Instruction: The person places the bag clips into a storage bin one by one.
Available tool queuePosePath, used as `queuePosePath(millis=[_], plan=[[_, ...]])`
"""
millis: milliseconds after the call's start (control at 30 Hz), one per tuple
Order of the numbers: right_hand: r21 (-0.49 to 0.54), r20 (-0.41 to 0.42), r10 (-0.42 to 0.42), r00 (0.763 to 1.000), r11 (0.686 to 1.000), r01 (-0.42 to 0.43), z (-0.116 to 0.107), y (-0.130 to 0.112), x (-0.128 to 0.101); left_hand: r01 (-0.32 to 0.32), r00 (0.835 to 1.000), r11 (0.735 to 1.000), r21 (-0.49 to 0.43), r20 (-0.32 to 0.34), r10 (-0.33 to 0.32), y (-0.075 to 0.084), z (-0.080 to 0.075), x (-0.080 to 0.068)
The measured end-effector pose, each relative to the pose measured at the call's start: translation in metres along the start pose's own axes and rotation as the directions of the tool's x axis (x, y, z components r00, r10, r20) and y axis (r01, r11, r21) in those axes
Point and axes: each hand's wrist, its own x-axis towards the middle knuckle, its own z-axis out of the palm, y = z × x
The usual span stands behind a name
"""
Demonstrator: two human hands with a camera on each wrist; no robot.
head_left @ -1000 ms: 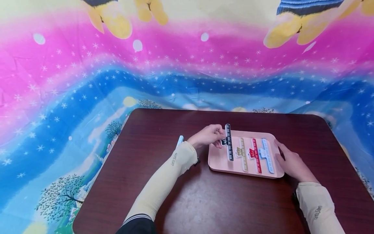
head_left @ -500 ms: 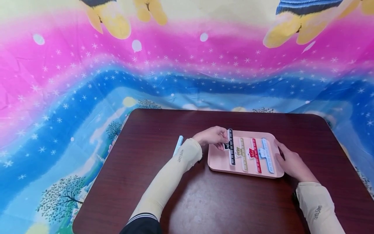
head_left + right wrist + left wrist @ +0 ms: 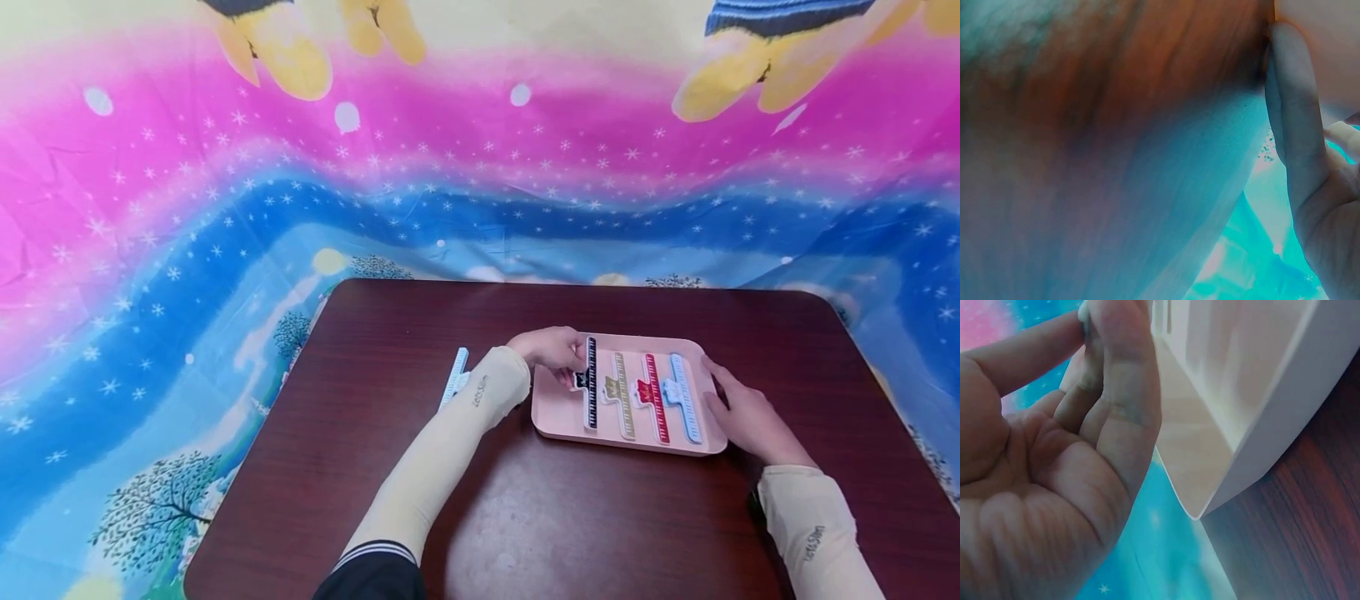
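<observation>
Head: left hand (image 3: 551, 350) pinches the black clip (image 3: 589, 382), at the left end of the row in the pink tray (image 3: 558, 414) at mid-table. Gold clip (image 3: 622, 394), red clip (image 3: 653, 395), blue clip (image 3: 682, 395) lie to its right. Right hand (image 3: 750, 417) lies flat against the tray's right rim, fingers straight. White clip (image 3: 454, 379) sits left, on the table (image 3: 600, 517).

Left wrist: fingers (image 3: 1125, 394) curled together beside the tray wall (image 3: 1272, 425).

Right wrist: blurred; straight fingers (image 3: 1294, 125) together.

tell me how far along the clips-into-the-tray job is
Looks done: gold clip, red clip and light blue clip lie in the pink tray. In hand: left hand sets the black clip beside them. Left: one pale clip on the table.
</observation>
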Motion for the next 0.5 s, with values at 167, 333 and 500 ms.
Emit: queuePosePath(millis=[167, 333, 500], plan=[[-0.006, 0.005, 0.003, 1.000, 1.000, -0.003, -0.0004, -0.0013, 0.0003, 0.006, 1.000, 0.999, 0.051, 0.027, -0.008, 0.0004, 0.0004, 0.0008], [-0.002, -0.007, -0.013, 1.000, 1.000, 0.013, 0.0000, -0.0010, 0.0003, 0.036, 0.998, 0.997, 0.064, 0.045, -0.039, 0.0052, -0.0002, 0.0009], [-0.005, -0.014, -0.015, 1.000, 1.000, 0.015, 0.0011, -0.0001, 0.0009, 0.068, 0.996, 0.994, 0.085, 0.056, -0.073, 0.0087, 0.0020, 0.0040]])
